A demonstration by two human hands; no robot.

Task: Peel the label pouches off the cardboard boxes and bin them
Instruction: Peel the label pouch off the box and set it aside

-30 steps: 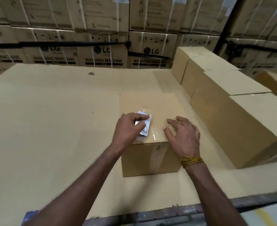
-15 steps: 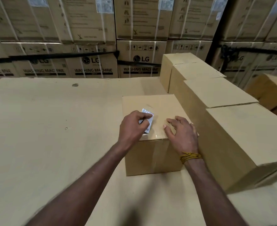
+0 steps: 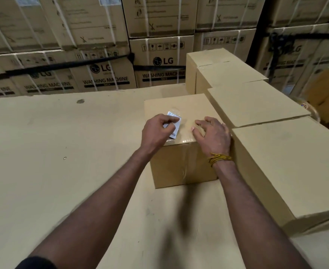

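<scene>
On box (image 3: 181, 162), left hand (image 3: 156, 131) pinching pouch (image 3: 174, 125)

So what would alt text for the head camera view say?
A person's left hand pinches a label pouch on a small cardboard box while the right hand rests on its top; bigger boxes stand alongside.

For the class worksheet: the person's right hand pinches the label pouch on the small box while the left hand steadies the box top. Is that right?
Not quite: the hands are swapped. In the head view the left hand pinches the label pouch on the small box, while the right hand steadies the box top.
</scene>
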